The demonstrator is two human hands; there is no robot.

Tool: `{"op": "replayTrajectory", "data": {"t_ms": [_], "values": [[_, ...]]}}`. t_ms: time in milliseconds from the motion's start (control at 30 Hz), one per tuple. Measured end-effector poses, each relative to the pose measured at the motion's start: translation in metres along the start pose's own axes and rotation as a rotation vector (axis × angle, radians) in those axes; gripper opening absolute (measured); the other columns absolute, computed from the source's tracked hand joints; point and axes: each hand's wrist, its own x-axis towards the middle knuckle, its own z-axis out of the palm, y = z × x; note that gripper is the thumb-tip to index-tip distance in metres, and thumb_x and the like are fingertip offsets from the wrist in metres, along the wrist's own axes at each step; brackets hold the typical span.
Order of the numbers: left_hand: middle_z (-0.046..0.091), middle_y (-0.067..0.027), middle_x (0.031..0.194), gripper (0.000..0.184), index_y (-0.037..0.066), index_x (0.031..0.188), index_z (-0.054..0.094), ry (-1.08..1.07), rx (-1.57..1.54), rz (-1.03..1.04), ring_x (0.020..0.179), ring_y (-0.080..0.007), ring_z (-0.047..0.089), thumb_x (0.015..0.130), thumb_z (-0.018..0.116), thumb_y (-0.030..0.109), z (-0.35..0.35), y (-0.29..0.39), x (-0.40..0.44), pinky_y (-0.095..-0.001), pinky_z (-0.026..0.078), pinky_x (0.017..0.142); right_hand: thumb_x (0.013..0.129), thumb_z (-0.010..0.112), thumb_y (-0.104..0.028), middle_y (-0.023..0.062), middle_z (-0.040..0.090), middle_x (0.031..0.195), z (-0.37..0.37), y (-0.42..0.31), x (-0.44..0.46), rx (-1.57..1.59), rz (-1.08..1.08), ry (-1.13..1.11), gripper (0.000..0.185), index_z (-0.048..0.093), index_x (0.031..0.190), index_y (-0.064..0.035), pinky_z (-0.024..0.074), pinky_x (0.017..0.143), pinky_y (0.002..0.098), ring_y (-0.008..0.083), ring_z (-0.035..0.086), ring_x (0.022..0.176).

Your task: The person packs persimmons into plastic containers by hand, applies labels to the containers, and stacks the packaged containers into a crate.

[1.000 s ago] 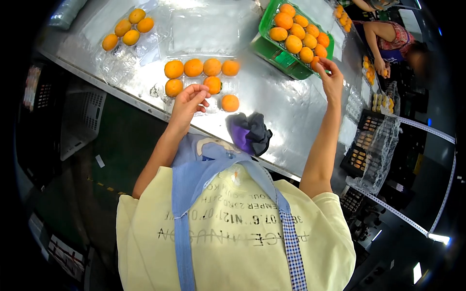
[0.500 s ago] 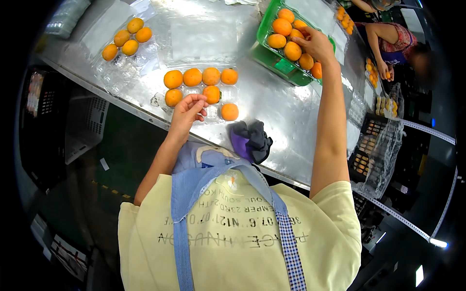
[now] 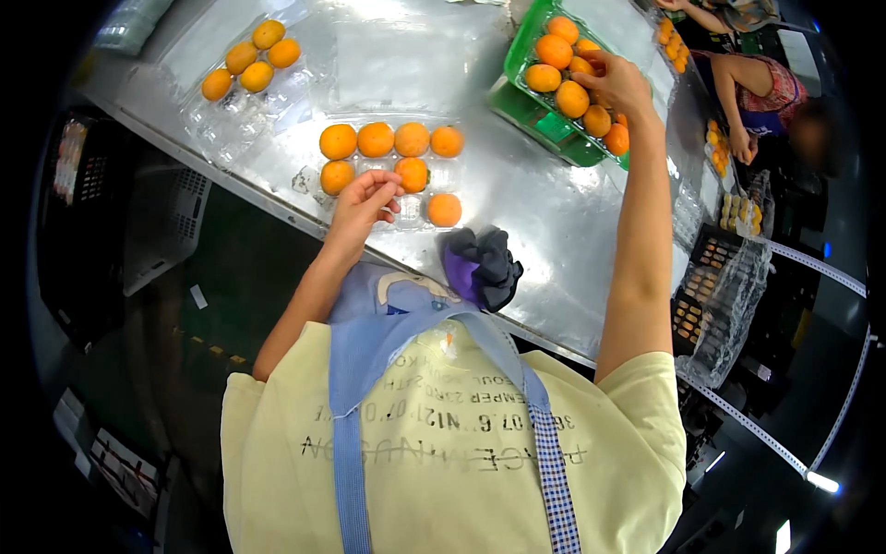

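Note:
My left hand [image 3: 365, 209] is curled at a clear plastic tray [image 3: 367, 218]; its thumb and index fingertips are against the left side of a round orange fruit [image 3: 413, 175] with a green patch on its right. More such fruits fill the tray's far row, and a lone one [image 3: 444, 210] sits near the front right. My right hand [image 3: 620, 85] reaches into a green basket [image 3: 523, 109] heaped with the same fruit. Its fingers are bent around a fruit [image 3: 581, 66] that they partly hide.
Another clear tray [image 3: 221, 126] with several fruits is at the far left. A bunched black and purple cloth [image 3: 482, 268] lies by the metal table's [image 3: 544, 245] front edge. At right, a co-worker's hand [image 3: 743, 146] is near more packed fruit, beside a black crate [image 3: 706, 277] under plastic film.
The view has shifted slightly, so the table's contents appear further right. Both my hands keep nearly the same places. The fruit seen in the co-worker's hand earlier no longer shows there.

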Motion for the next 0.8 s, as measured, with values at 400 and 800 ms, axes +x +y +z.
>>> {"op": "replayTrajectory", "data": {"t_ms": [400, 800], "values": [[0.06, -0.0016, 0.092, 0.017, 0.007, 0.107, 0.059, 0.07, 0.008, -0.026, 0.076, -0.0077, 0.056, 0.094, 0.058, 0.019, -0.011, -0.002, 0.001, -0.0204, 0.045, 0.065, 0.074, 0.072, -0.044, 0.0097, 0.07, 0.097, 0.003, 0.003, -0.003, 0.269, -0.114, 0.185, 0.052, 0.067, 0.111, -0.0078, 0.05, 0.081, 0.0351, 0.0262, 0.065, 0.09], [0.062, -0.0024, 0.092, 0.017, 0.006, 0.106, 0.059, 0.018, -0.001, 0.011, 0.074, -0.0078, 0.057, 0.094, 0.056, 0.017, -0.007, -0.002, 0.005, -0.0208, 0.045, 0.064, 0.069, 0.075, -0.052, 0.0124, 0.069, 0.095, 0.0, -0.045, 0.018, -0.055, -0.061, 0.07, 0.061, 0.067, 0.11, -0.0067, 0.051, 0.076, 0.0375, 0.0272, 0.066, 0.088]]}}
